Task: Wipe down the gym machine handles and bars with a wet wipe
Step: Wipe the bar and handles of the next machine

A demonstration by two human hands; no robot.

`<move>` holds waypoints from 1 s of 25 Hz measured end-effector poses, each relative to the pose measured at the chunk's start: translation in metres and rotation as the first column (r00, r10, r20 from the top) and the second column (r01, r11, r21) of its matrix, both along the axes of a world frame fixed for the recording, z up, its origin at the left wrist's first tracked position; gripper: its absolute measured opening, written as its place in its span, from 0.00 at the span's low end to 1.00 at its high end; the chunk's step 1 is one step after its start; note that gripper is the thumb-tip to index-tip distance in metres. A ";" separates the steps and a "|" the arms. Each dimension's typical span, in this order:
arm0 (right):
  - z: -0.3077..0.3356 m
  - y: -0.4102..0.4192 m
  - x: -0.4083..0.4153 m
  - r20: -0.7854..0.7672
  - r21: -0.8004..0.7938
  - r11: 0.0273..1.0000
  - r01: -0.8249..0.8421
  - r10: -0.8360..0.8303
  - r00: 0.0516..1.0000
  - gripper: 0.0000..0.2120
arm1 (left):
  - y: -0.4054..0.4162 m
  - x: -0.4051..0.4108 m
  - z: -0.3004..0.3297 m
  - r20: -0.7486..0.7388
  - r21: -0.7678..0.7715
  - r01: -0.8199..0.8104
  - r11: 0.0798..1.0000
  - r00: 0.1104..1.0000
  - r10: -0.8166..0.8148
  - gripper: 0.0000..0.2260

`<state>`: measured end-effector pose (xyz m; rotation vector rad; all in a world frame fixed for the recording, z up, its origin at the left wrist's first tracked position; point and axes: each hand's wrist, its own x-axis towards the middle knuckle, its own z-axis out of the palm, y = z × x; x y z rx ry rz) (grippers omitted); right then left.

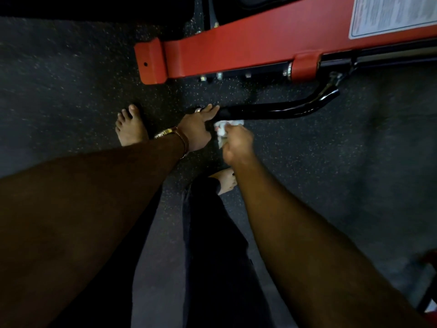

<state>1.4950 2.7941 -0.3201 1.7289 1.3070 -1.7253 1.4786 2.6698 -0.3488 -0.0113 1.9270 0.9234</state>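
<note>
Nearest the camera, two bare forearms are being stretched down and forward over a dark trouser leg, toward the speckled rubber floor (71, 74). Beyond them, the red frame (227, 50) of the gym machine is lying across the top of the view, with a white instruction label (392, 15) at its right end. No wet sheen or wipe marks can be made out on the frame, so whether it has been cleaned cannot be told.

Below the frame, the black curved handle bar (279, 111) is being worked on. The bar is being steadied at its free end by the left hand (196, 129), whose fingers are lying fairly straight over the bar end; a watch is being worn on that wrist. Just beside it, the crumpled wet wipe (223, 129) is being pinched in the curled fingers of the right hand (237, 144) and is being pressed against the underside of the bar, close to the left hand.

The task is judged to be in progress, at an unknown stage: the wipe is being applied near the bar's end, while the long straight stretch and the upward bend toward the frame are being left uncovered at this instant. The bar's gloss gives no sure sign of which parts are done. Other handles are not being shown, so those are likely still to be done.
</note>
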 end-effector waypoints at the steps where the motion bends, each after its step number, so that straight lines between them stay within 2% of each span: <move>1: -0.002 -0.004 0.001 0.015 -0.029 0.996 -0.082 0.083 0.996 0.11 | -0.001 -0.001 -0.002 -0.001 0.003 0.002 1.000 1.000 -0.002 0.33; 2: 0.002 -0.002 -0.001 0.046 -0.019 0.993 -0.120 0.121 0.992 0.12 | -0.002 -0.003 -0.003 -0.005 0.003 0.014 1.000 1.000 -0.014 0.33; 3: 0.002 0.005 -0.003 0.075 0.023 0.996 -0.084 0.083 0.994 0.14 | -0.003 -0.005 -0.003 -0.008 0.004 0.031 1.000 0.999 -0.031 0.33; 5: 0.011 0.016 -0.008 0.053 0.129 0.982 0.136 -0.144 0.988 0.17 | -0.005 -0.005 -0.002 -0.004 0.003 0.051 0.999 0.999 -0.051 0.35; 7: 0.013 0.007 -0.013 -0.017 0.091 0.942 0.324 -0.324 0.946 0.16 | -0.004 -0.003 -0.001 -0.005 0.008 0.018 1.000 1.000 -0.018 0.35; 9: 0.016 -0.017 -0.014 -0.017 0.070 0.953 0.296 -0.295 0.955 0.15 | -0.002 0.001 0.000 0.018 0.015 -0.052 0.999 0.998 0.052 0.34; 10: 0.019 -0.024 -0.013 0.010 0.110 0.973 0.205 -0.207 0.978 0.13 | 0.000 0.003 0.002 0.044 0.004 -0.128 0.992 0.991 0.128 0.33; 11: 0.025 -0.026 -0.012 0.045 0.207 0.977 0.042 -0.052 0.998 0.11 | 0.002 0.005 0.003 0.072 -0.030 -0.256 0.966 0.964 0.257 0.32; 12: 0.034 -0.022 -0.009 0.092 0.368 0.913 -0.176 0.152 0.984 0.08 | 0.003 0.007 0.004 0.104 -0.073 -0.402 0.913 0.907 0.407 0.31; 13: 0.041 -0.015 -0.006 0.129 0.547 0.746 -0.380 0.373 0.919 0.05 | 0.003 0.009 0.004 0.141 -0.108 -0.540 0.835 0.823 0.551 0.30; 14: 0.049 -0.005 -0.005 0.195 0.681 0.502 -0.533 0.578 0.793 0.05 | 0.004 0.010 0.004 0.197 -0.142 -0.657 0.740 0.714 0.672 0.28; 15: 0.056 0.003 -0.005 0.317 0.716 0.254 -0.651 0.712 0.626 0.09 | 0.005 0.011 0.004 0.268 -0.176 -0.739 0.651 0.600 0.754 0.25; 16: 0.056 0.010 -0.009 0.440 0.667 0.069 -0.741 0.767 0.467 0.14 | 0.004 0.013 0.003 0.322 -0.186 -0.781 0.596 0.524 0.788 0.23; 18: 0.045 0.010 -0.017 0.594 0.517 -0.167 -0.840 0.776 0.212 0.19 | 0.004 0.016 -0.003 0.376 -0.169 -0.789 0.591 0.503 0.778 0.27; 20: 0.028 -0.012 -0.020 0.598 0.425 -0.305 -0.852 0.801 0.011 0.18 | 0.004 0.018 -0.013 0.359 -0.160 -0.826 0.540 0.461 0.812 0.28; 22: 0.015 -0.035 -0.019 0.517 0.389 -0.382 -0.839 0.844 -0.145 0.16 | 0.004 0.020 -0.022 0.376 -0.139 -0.893 0.429 0.353 0.857 0.21; 23: 0.013 -0.040 -0.020 0.492 0.384 -0.399 -0.833 0.852 -0.181 0.15 | 0.007 0.021 -0.022 0.394 -0.123 -0.906 0.404 0.329 0.858 0.20; 24: 0.014 -0.039 -0.024 0.494 0.389 -0.377 -0.840 0.855 -0.155 0.14 | 0.009 0.020 -0.021 0.401 -0.103 -0.906 0.411 0.340 0.851 0.21; 25: 0.018 -0.034 -0.028 0.512 0.412 -0.315 -0.855 0.857 -0.069 0.13 | 0.011 0.021 -0.020 0.384 -0.098 -0.902 0.421 0.356 0.852 0.23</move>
